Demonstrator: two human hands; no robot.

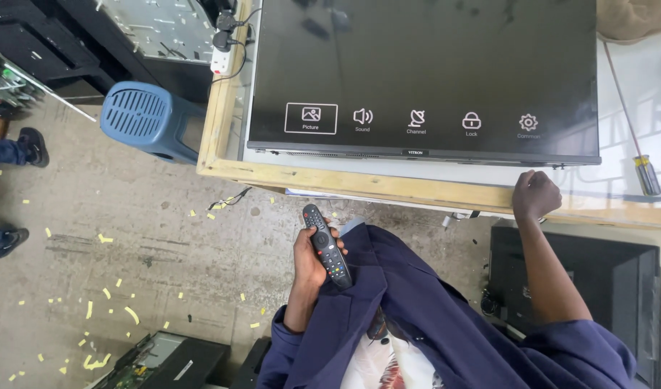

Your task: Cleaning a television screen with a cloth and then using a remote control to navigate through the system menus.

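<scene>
One black remote (327, 246) sits gripped in the left hand (310, 259) below the table edge, while the right hand (535, 193), a closed empty fist, rests on the wooden table (359, 184) carrying one television (424, 65) showing five menu icons (417, 121) and one screwdriver (644, 171).

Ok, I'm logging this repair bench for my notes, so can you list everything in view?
television: one, black, lying on the bench, menu icons lit on its screen
bench: one, pale wood edge, across the top
screwdriver: one, yellow and black handle, on the bench at right
power strip: one, white, plugs in it, bench's left corner
stool: one, blue, on the floor left of the bench
paper scraps: many, yellow, scattered on the floor
shoes: two, dark, another person's, far left
remote: one, black, in the left hand
left hand: holds the remote
right hand: closed fist, at the bench edge
</scene>
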